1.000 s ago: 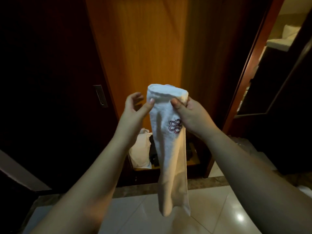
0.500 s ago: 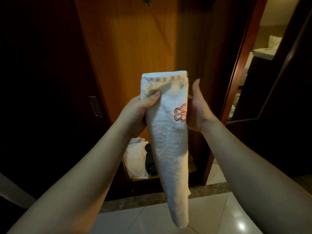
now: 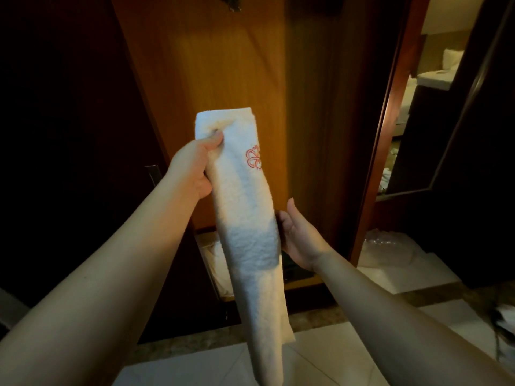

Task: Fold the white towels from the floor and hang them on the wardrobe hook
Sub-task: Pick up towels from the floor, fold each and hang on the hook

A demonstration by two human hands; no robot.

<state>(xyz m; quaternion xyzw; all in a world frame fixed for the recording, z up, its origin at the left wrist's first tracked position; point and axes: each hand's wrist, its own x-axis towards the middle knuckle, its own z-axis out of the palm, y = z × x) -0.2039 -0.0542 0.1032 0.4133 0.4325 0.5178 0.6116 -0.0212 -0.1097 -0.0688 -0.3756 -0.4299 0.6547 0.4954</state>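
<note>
Head cam: left hand point(image 3: 192, 165) pinching folded white towel point(image 3: 245, 215) up top, right hand point(image 3: 301, 240) spread, touching its 3 o'clock edge.

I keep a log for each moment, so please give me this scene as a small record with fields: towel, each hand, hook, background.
towel: white towel folded into a long strip, hanging down, red emblem near its top
left hand: left hand pinches the towel near its top edge
right hand: right hand open beside the strip's middle, contact unclear
hook: hook high on the wardrobe panel, holds nothing
background: wardrobe panel, tiled floor
</note>
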